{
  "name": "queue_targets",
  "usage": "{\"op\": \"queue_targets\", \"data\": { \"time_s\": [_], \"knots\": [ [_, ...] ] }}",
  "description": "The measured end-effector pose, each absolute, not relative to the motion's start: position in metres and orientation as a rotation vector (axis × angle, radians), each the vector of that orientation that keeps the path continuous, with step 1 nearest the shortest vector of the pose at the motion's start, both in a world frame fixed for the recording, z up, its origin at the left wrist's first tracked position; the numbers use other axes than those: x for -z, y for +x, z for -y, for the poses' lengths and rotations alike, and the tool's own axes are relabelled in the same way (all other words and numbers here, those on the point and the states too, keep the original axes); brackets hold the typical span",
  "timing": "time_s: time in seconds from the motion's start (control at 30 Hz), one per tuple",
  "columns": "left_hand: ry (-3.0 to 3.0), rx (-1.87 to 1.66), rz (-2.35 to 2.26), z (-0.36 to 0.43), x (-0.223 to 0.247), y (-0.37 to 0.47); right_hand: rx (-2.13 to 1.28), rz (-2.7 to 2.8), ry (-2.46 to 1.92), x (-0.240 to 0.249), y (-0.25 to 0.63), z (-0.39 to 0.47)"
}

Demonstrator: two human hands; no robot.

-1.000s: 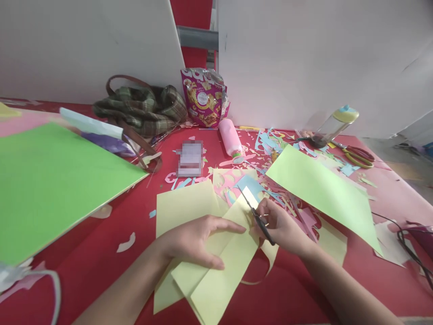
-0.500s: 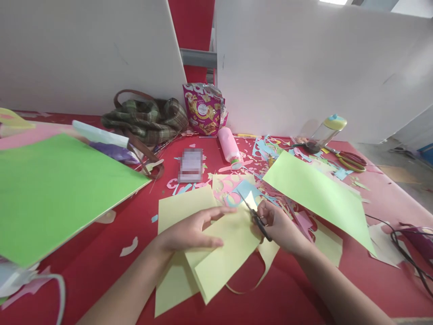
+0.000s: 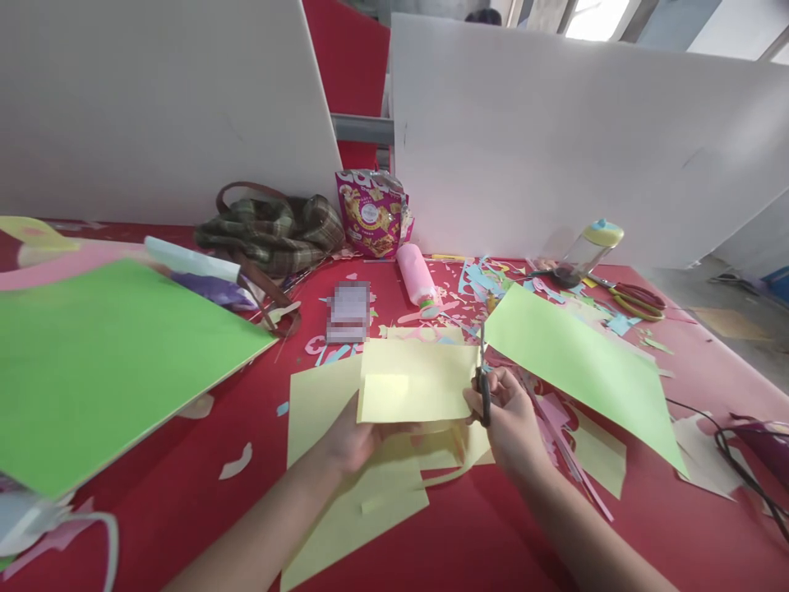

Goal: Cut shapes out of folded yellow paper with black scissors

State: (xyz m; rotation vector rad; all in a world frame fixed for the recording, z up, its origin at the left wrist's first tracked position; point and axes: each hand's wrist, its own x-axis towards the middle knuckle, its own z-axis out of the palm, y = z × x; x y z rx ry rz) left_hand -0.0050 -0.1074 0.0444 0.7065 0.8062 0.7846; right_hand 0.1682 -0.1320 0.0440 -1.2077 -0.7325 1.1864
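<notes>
A folded sheet of pale yellow paper (image 3: pixel 419 390) is raised off the table, its face tilted toward me. My left hand (image 3: pixel 354 440) supports it from below and behind on the left side; most of those fingers are hidden by the sheet. At the sheet's right edge, my right hand (image 3: pixel 509 411) grips black-handled scissors (image 3: pixel 484 393), blades pointing away from me along that edge. My right fingertips also touch the paper's lower right corner. Under both hands lie more pale yellow sheets (image 3: pixel 326 526) and a curled yellow strip (image 3: pixel 447 475).
Bright green sheets (image 3: pixel 123 362) cover the left; a light green sheet (image 3: pixel 579 370) lies right. Behind are a pink bottle (image 3: pixel 416 274), snack bag (image 3: pixel 373 214), plaid bag (image 3: pixel 277 234), blurred box (image 3: pixel 348 312), paper scraps (image 3: pixel 481 275), jar (image 3: pixel 588 253) and pliers (image 3: pixel 638 300). A cable (image 3: pixel 727 444) runs right.
The folded yellow paper has been lifted and turned level, facing me. My left hand has gone from on top of it to underneath. The scissors now point straighter away from me.
</notes>
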Motion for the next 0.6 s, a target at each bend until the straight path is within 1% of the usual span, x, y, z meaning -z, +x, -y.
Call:
{"op": "queue_targets", "data": {
  "time_s": [0.13, 0.23, 0.4, 0.6],
  "knots": [
    [0.985, -0.636, -0.744, 0.117, -0.042, 0.000, -1.119, 0.671, -1.204, -0.042, 0.151, 0.136],
    [1.029, -0.569, -0.767, 0.120, -0.041, 0.003, -1.108, 0.664, -1.212, -0.040, 0.141, 0.140],
    [0.900, -0.561, -0.962, 0.122, -0.037, 0.007, -1.127, 0.698, -1.272, -0.038, 0.132, 0.148],
    [1.089, -0.407, -1.200, 0.124, -0.041, 0.005, -1.168, 0.702, -1.263, -0.037, 0.129, 0.151]
  ]
}}
